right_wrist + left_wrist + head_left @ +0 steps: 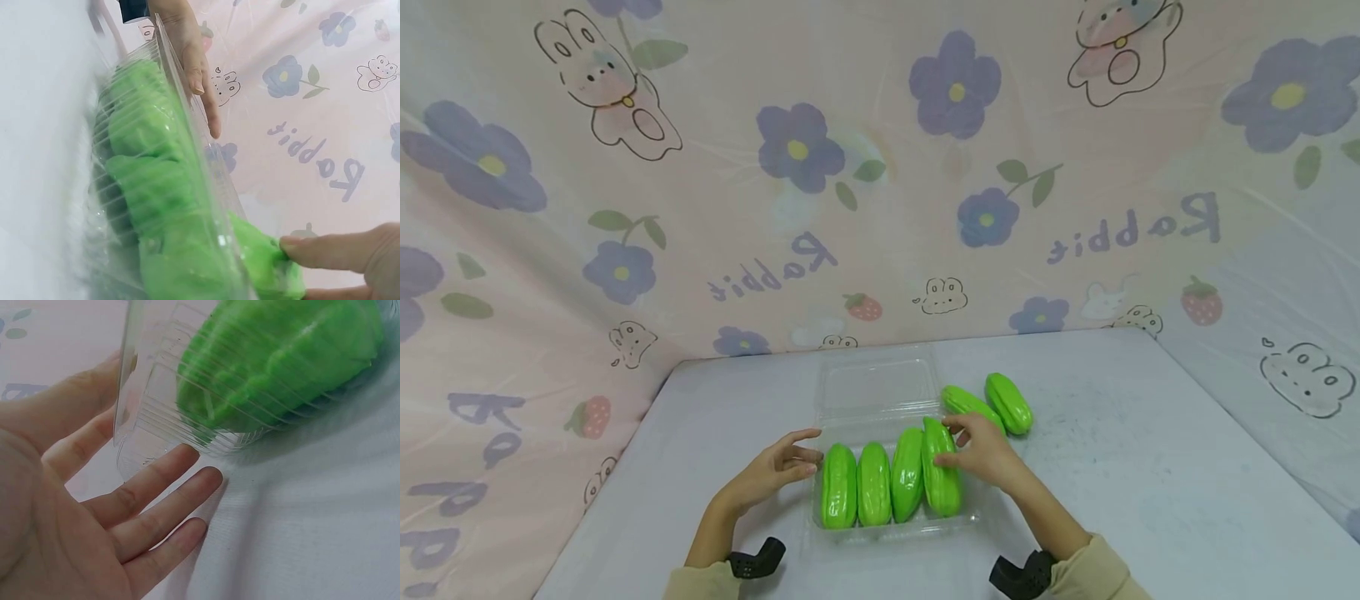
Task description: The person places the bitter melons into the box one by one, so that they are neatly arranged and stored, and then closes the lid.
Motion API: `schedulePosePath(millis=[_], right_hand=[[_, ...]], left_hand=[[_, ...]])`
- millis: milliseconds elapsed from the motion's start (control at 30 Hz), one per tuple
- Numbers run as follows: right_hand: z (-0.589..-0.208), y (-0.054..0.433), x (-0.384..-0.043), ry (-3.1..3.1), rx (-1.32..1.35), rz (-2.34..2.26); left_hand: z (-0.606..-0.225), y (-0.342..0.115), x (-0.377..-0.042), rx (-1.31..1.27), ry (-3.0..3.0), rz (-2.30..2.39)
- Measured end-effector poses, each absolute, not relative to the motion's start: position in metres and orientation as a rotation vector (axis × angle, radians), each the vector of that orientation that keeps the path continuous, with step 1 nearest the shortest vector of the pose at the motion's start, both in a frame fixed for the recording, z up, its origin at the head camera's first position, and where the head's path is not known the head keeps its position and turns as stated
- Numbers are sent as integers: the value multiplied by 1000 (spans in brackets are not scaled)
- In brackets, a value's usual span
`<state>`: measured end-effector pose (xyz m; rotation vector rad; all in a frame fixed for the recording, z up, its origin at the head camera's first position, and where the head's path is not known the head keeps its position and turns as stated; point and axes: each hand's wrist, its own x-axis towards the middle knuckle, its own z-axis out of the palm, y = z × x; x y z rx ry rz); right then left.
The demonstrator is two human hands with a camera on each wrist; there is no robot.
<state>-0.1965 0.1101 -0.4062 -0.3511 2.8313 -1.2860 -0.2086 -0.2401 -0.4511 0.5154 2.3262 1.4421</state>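
Observation:
A clear plastic box [887,533] lies on the table with its lid folded back, holding a row of glossy, bumpy green bitter melons [874,485]. My right hand [987,450] pinches the rightmost bitter melon [942,479] between thumb and fingers; its upper end leans over its neighbour. In the right wrist view, the thumb [331,251] presses that melon's end above the rim. At the box's left side is my left hand [772,471], fingers extended and spread. Its fingertips [203,481] are right at the clear wall in the left wrist view, with one melon [275,362] showing through.
Two more bitter melons lie on the white table behind my right hand, one slanted [970,404] and one beside it [1009,403]. The transparent lid [877,385] reaches toward the table's back edge. A printed curtain [880,208] surrounds the table at the back and sides.

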Motion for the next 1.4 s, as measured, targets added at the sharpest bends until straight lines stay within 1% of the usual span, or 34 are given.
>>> schedulePosePath(millis=[300,733,1400], right_hand=[[-415,108,-192,2880,-310,-1429],[-421,104,-190,2951,-263,-1451],[-415,108,-186,2849,-233,-1622]], left_hand=[[-449,-239,-208,508,2323,1438],[-447,-239,-209,500,2332,1429],[-448,-239,-208,491,2325,1432]])
